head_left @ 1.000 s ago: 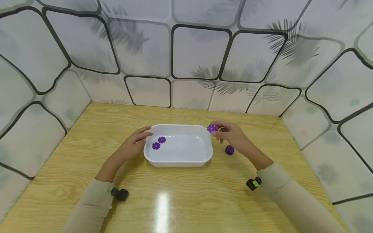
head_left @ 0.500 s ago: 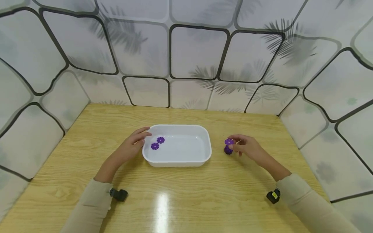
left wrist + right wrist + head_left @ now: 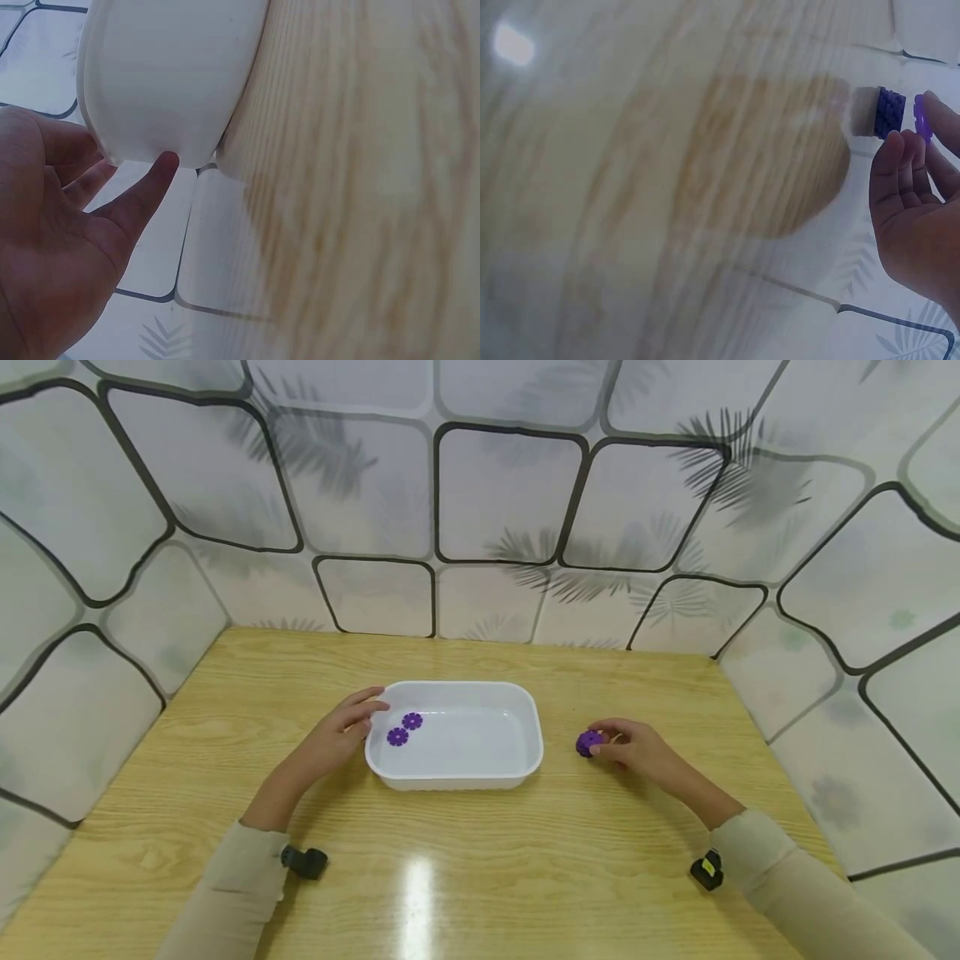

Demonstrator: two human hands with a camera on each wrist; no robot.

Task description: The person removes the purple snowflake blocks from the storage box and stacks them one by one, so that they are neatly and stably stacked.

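A white plastic basin [image 3: 453, 782] stands on the table, with two purple notched plastic discs [image 3: 397, 737] lying side by side near its left end. At that end my left hand [image 3: 337, 728] grips the basin, fingers at the rim and thumb against the outer wall in the left wrist view. To the right of the basin my right hand [image 3: 641, 756] pinches another purple notched disc [image 3: 921, 118] by its edge between thumb and fingers. Just beneath it sits a short stack of dark purple discs [image 3: 890, 112]; a narrow gap separates the two in the right wrist view.
The wooden table [image 3: 480, 877] reaches back to a wall [image 3: 510, 493] with a stone-and-leaf pattern, and similar walls flank both sides. A black wrist camera [image 3: 306, 862] is strapped to the left cuff, another [image 3: 707, 870] to the right.
My right hand has moved from the basin's far right corner rightward and toward me, then down to the stack, carrying the disc. My left hand stays on the basin.
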